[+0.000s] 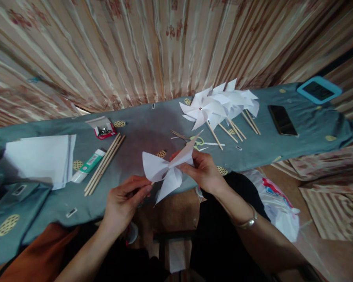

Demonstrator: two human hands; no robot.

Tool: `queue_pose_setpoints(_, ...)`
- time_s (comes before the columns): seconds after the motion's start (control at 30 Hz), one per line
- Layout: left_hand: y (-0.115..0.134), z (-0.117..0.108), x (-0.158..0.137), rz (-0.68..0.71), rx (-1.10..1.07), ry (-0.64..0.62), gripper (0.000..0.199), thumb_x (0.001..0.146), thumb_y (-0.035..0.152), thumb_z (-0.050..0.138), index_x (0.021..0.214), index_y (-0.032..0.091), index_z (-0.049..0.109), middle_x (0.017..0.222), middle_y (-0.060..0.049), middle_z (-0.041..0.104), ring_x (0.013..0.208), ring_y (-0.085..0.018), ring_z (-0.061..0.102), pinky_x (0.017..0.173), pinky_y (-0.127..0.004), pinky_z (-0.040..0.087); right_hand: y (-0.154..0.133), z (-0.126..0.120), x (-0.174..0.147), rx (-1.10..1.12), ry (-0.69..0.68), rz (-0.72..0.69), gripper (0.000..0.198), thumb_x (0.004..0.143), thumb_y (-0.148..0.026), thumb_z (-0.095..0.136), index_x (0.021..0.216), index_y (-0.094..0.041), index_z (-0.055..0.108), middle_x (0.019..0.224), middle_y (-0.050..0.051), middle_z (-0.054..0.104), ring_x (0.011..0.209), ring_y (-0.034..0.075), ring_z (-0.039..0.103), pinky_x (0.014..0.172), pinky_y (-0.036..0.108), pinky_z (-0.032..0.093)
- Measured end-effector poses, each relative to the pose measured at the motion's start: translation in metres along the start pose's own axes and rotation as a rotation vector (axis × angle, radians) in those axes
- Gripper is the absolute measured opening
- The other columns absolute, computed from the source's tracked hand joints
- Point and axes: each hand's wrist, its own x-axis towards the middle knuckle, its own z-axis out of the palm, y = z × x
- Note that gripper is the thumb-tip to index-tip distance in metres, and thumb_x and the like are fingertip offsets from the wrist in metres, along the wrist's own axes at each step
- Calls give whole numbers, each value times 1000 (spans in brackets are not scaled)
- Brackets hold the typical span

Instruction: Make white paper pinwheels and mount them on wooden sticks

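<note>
A white paper pinwheel with curved blades is held up between my two hands, just over the table's front edge. My right hand pinches it by a blade near the centre, with some fingertips hidden behind the paper. My left hand is closed at the lower left of the blades, gripping what looks like a thin wooden stick; only a short pale bit shows by the fingertips. Beyond the pinwheel lie scissors with green handles, among thin paper strips. Several finished pinwheels on wooden sticks lie overlapping behind them.
On the left are stacked white paper, a green-and-white glue box, several wooden sticks and a red box of metal pins. A phone and a blue-framed timer lie right. A plastic bag sits on the floor.
</note>
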Motion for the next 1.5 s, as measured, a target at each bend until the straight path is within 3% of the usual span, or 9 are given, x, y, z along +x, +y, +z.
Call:
queue_pose_setpoints(0.17,-9,1,-3,-60,-74,-41,16,63,31,81,72,18,80,66,-3,65,52,-11,54,45,-21,43,6,0,5,9,-84,28,26,80,-40,70,94,-18,72,87,3,74,74,16,66,66,27,54)
queue_pose_setpoints(0.43,-26,6,-15,-316,-249,-77,38,52,39,88,79,14,78,57,-2,68,50,-12,57,46,-22,47,19,1,15,-55,-227,120,25,77,-34,68,95,-16,71,89,4,74,80,17,65,76,31,52)
queue_pose_setpoints(0.63,-34,6,-35,-381,-340,-194,42,53,49,88,74,15,78,60,-4,71,52,-15,63,54,-28,53,7,10,30,-201,-446,231,23,75,-28,67,93,-14,70,82,1,69,68,13,59,67,26,46)
queue_pose_setpoints(0.87,-42,10,-55,-418,-464,-79,44,49,46,92,73,13,78,61,-3,70,50,-12,62,54,-25,52,-6,31,54,-536,-648,216,11,72,-23,67,77,-13,66,68,-4,60,65,11,53,59,21,39)
queue_pose_setpoints(1.03,-46,15,-61,-448,-559,6,47,42,45,94,73,13,78,60,-3,71,49,-10,62,54,-22,52,-10,43,66,-679,-712,207,9,70,-22,69,73,-14,65,65,-4,59,61,10,52,55,20,36)
queue_pose_setpoints(1.5,-60,25,-61,-527,-723,-8,44,44,35,95,75,8,78,64,-7,73,52,-10,64,56,-20,54,-20,60,82,-1137,-877,102,18,71,-25,71,83,-12,75,70,-1,66,64,13,54,57,23,30)
